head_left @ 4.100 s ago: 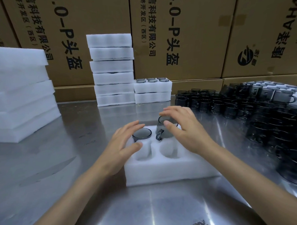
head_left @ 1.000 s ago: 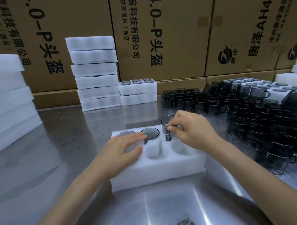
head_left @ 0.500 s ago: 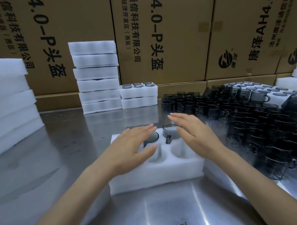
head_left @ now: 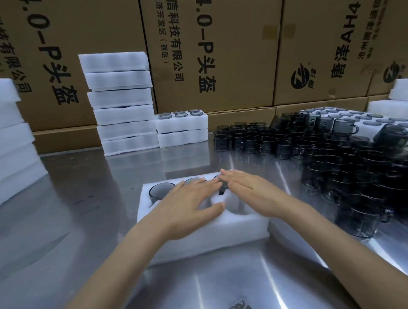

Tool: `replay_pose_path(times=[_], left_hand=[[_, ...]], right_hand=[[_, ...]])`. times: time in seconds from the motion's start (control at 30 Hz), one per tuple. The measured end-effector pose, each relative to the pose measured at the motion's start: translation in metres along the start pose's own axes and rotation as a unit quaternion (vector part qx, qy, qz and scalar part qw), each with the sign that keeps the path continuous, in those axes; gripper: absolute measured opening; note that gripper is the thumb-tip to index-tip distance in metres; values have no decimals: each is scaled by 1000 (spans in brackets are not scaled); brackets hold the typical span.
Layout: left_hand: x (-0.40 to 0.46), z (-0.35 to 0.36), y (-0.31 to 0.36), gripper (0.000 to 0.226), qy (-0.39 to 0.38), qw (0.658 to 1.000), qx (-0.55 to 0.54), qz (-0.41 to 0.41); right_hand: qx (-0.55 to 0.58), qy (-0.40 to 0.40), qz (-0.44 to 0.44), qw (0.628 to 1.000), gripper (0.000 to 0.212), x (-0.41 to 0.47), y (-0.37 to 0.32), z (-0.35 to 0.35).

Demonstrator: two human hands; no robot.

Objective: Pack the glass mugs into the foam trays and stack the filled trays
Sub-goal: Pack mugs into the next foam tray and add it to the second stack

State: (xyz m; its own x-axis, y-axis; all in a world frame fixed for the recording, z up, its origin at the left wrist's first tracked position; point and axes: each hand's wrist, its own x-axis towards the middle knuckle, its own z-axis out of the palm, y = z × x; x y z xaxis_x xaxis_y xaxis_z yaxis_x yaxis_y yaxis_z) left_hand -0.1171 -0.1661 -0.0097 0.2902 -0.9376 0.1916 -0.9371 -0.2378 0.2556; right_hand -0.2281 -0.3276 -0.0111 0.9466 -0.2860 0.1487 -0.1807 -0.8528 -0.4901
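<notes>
Both hands lie flat with straight fingers, holding nothing: the left hand (head_left: 188, 201) and right hand (head_left: 249, 192) rest over the mugs (head_left: 161, 190) in the foam tray (head_left: 202, 243) on the worktop (head_left: 83, 206) (likely pressing them level); its near pockets stand unfilled.

Evenly and fairly brightly lit from overhead. Streaks of white glare across the steel counter (head_left: 227, 288), strongest near and right, with soft mirrored reflections farther back. Only faint, diffuse shadows under the foam tray (head_left: 202, 245). Slight motion blur throughout, softest on the dark mugs (head_left: 363, 175) at right. Wide-angle bending of the cardboard boxes (head_left: 217, 48) toward the edges.
</notes>
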Motion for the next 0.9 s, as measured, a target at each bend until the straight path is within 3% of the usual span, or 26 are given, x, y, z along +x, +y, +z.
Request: replay_pose_path(times=[0.1,0.2,0.33,0.43,0.57,0.7,0.9], left_hand=[[-4,1,1,48,57,998,-10,4],[-9,1,1,39,92,996,-23,-1],[-11,1,2,37,85,996,-29,-16],[-11,1,3,36,83,995,-38,-29],[-12,0,4,36,80,996,-37,-33],[-12,0,4,35,82,995,-37,-34],[-13,1,3,31,109,994,-25,-12]], right_hand=[[15,121,24,992,42,2,1,0],[-135,257,107,951,41,3,15,-7],[-248,196,333,888,59,-2,42,-18],[-241,151,412,865,73,-4,55,-24],[-246,167,390,871,68,-5,58,-22],[-260,200,296,897,39,0,56,-16],[-237,191,170,937,23,6,43,-5]])
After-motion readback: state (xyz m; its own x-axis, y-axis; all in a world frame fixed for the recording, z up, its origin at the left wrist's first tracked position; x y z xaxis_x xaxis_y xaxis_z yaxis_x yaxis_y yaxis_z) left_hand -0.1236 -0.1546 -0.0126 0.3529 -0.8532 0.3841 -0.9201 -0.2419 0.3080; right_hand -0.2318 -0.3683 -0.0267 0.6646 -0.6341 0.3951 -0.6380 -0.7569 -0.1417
